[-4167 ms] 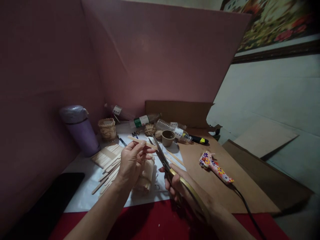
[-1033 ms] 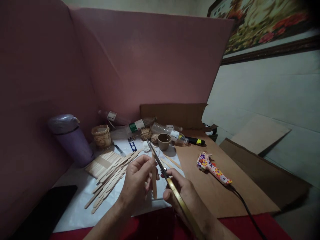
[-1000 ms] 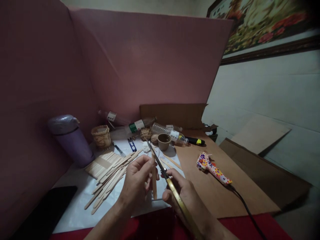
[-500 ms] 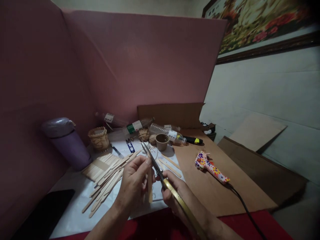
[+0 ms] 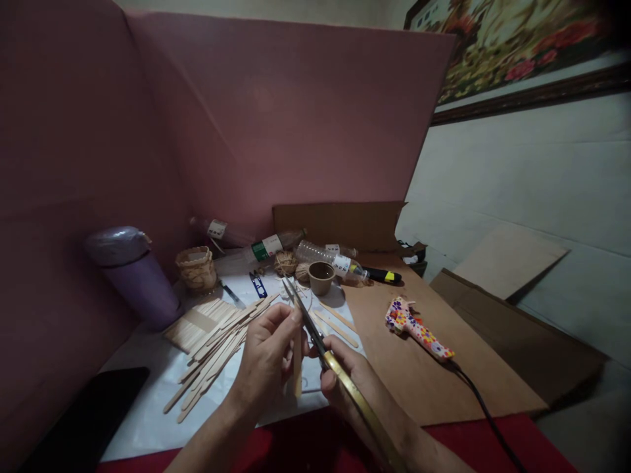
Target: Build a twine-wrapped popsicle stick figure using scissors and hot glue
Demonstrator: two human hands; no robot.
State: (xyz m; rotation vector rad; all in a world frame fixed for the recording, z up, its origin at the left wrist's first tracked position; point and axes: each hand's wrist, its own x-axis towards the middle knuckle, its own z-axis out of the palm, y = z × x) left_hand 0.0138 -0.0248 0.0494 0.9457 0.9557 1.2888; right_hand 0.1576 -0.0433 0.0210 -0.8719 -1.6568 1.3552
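Note:
Between the thumb and fingers of my left hand (image 5: 269, 348) is a wooden craft stick (image 5: 297, 368), held upright. My right hand (image 5: 352, 378) is closed around scissors (image 5: 340, 378) with gold-coloured handles. The dark blades point up and to the left, slightly parted, beside the top of the stick. To the left of my left hand lies a loose pile of wooden sticks (image 5: 211, 361), next to a banded bundle of sticks (image 5: 194, 323). A small brown cup (image 5: 321, 278) stands just beyond the blades.
A floral glue gun (image 5: 419, 328) with a black cord lies on brown cardboard (image 5: 473, 381) at the right. Plastic bottles (image 5: 269, 247), twine balls (image 5: 284, 263) and a black-yellow cutter (image 5: 382, 275) lie behind. A woven basket (image 5: 197, 269) and purple tumbler (image 5: 140, 282) stand left.
The view has shifted slightly, so the objects on the table appear a little to the right and higher. Both hands keep nearly the same pose on the stick and scissors.

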